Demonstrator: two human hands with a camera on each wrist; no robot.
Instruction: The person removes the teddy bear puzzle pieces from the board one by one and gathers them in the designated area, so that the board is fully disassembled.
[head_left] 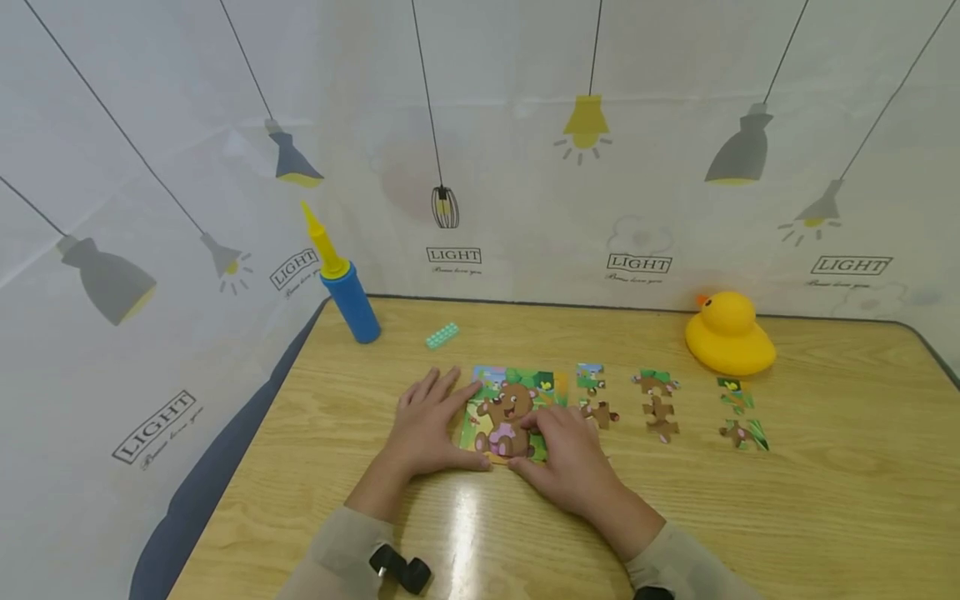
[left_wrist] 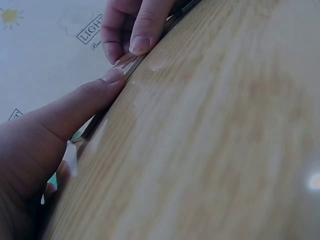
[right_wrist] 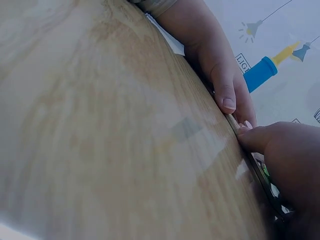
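A bear jigsaw puzzle (head_left: 510, 404) lies flat on the wooden table (head_left: 825, 500), in front of me. My left hand (head_left: 431, 421) rests flat on its left side with straight fingers, and its thumb (left_wrist: 85, 105) touches the puzzle's near edge (left_wrist: 131, 70). My right hand (head_left: 566, 458) sits on the lower right part of the puzzle. Its curled fingers press down on top while its thumb (right_wrist: 250, 137) meets the near edge, pinching it. The left hand (right_wrist: 215, 65) also shows in the right wrist view. The lower part of the picture is hidden under the hands.
Loose puzzle pieces lie in three small groups to the right (head_left: 592, 392) (head_left: 656, 404) (head_left: 738, 412). A yellow rubber duck (head_left: 729, 335) sits at the back right. A blue and yellow hand pump (head_left: 345, 287) and a small green brick (head_left: 442, 335) stand at the back left.
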